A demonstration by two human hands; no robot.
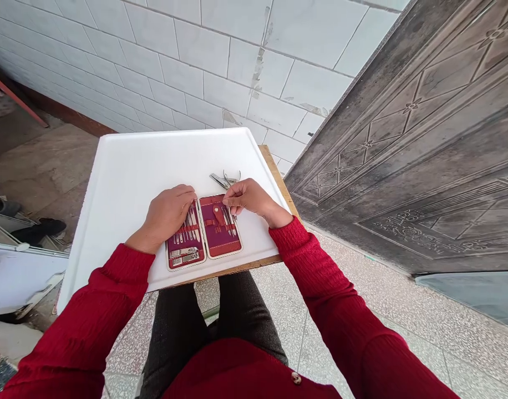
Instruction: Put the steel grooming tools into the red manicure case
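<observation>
An open manicure case (223, 249) with a red lining lies on the white foam board. My left hand (168, 210) rests over the upper part of its left half, fingers curled at the edge, gripping the case. Below that hand several slim metal tools (188, 234) sit in loops, with two nail clippers (185, 256) lower down. My right hand (254, 200) pinches at the upper end of a slim metal manicure tool (226, 219) in the right half; the fingertips partly hide it. A red leather-handled piece (218, 215) is strapped beside it. Past my right fingers lie a nail clipper (218, 180) and cuticle nippers (232, 178).
The white foam board (125, 166) has a raised rim and rests on a wooden tabletop (274, 166). A tiled wall (187, 72) stands behind it. To the right is a dark patterned metal door (404, 138). Assorted items lie on the floor at left.
</observation>
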